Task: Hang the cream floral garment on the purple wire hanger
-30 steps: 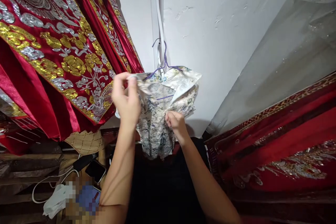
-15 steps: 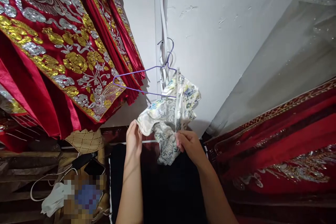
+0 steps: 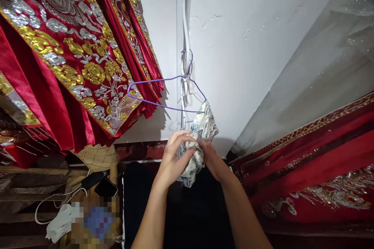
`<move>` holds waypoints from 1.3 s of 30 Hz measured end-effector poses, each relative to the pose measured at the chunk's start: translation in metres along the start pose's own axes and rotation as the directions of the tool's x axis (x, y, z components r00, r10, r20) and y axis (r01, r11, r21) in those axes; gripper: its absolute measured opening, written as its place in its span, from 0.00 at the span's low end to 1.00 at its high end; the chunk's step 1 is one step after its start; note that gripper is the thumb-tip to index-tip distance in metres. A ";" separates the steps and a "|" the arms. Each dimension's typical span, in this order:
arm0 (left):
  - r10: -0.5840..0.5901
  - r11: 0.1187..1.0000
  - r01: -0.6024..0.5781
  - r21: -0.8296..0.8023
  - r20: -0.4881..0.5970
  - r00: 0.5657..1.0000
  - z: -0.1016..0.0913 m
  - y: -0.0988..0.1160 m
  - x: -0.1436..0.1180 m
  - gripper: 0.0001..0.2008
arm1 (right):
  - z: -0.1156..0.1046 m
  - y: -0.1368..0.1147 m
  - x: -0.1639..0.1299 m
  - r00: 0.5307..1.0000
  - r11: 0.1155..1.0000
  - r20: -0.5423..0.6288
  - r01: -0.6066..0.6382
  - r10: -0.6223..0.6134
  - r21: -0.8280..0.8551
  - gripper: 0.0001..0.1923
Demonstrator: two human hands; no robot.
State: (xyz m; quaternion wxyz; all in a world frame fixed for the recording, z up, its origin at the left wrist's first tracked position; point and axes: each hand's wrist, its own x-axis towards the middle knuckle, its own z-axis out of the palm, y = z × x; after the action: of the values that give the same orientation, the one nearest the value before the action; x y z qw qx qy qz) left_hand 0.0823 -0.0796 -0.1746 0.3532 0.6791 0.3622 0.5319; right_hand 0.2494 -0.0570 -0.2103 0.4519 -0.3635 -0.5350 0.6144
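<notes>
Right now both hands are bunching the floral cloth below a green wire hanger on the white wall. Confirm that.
Not quite: the wire hanger is purple, not green, as the head view shows. The rest holds: the left hand and right hand bunch the floral cloth below it, against the white wall.

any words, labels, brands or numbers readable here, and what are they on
None can be read.
The red embroidered cloth carries only gold and silver flower patterns, no lettering.
The printed garment gathered in the left hand and right hand shows a pattern only.
The phone screen is dark.
The patch beside it is blurred.
</notes>
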 end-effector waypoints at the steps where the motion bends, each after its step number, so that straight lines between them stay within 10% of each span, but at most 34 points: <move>1: 0.000 1.000 0.000 0.017 0.030 1.000 -0.003 -0.005 0.002 0.13 | -0.002 -0.007 -0.003 0.997 0.998 0.071 0.011 -0.007 -0.059 0.33; 5: -0.024 0.999 0.010 0.054 0.277 0.961 -0.010 -0.031 0.006 0.24 | -0.008 -0.035 -0.010 0.975 0.943 0.217 0.111 -0.042 -0.314 0.22; 10: -0.130 0.947 -0.014 0.322 0.421 0.898 -0.026 -0.049 0.003 0.23 | -0.019 -0.067 -0.004 0.983 0.820 -0.017 0.141 -0.181 -0.554 0.06; 14: -0.300 0.853 0.075 0.516 0.369 0.880 -0.060 -0.046 -0.002 0.21 | -0.038 -0.078 0.028 0.810 0.829 -0.374 0.226 -0.452 -0.512 0.16; 17: -0.347 0.825 0.111 0.555 0.341 0.873 -0.085 -0.039 -0.004 0.20 | -0.050 -0.074 0.067 0.714 0.810 -0.422 0.361 -0.559 -0.463 0.30; 24: -0.367 0.729 0.115 0.674 0.244 0.898 -0.132 -0.003 0.010 0.23 | -0.041 -0.051 0.132 0.935 0.879 -0.115 0.267 -0.336 -0.396 0.21; 30: -0.463 0.562 0.116 0.819 0.196 0.864 -0.168 -0.002 0.023 0.23 | -0.058 -0.049 0.113 0.914 0.815 -0.139 0.261 -0.381 -0.517 0.14; 34: -0.138 0.649 0.041 0.759 0.065 0.988 -0.163 -0.012 0.045 0.13 | -0.072 -0.058 0.095 0.884 0.761 -0.149 0.284 -0.443 -0.583 0.14; 39: 0.120 0.782 -0.041 0.622 -0.086 0.989 -0.135 0.000 0.080 0.23 | -0.074 -0.066 0.085 0.867 0.771 -0.186 0.288 -0.462 -0.568 0.13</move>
State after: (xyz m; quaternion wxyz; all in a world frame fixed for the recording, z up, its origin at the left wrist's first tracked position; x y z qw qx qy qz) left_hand -0.0356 0.0023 -0.1128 0.0654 0.7388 0.5076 0.4385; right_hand 0.3011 0.0490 -0.1542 0.5297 -0.4496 -0.6646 0.2750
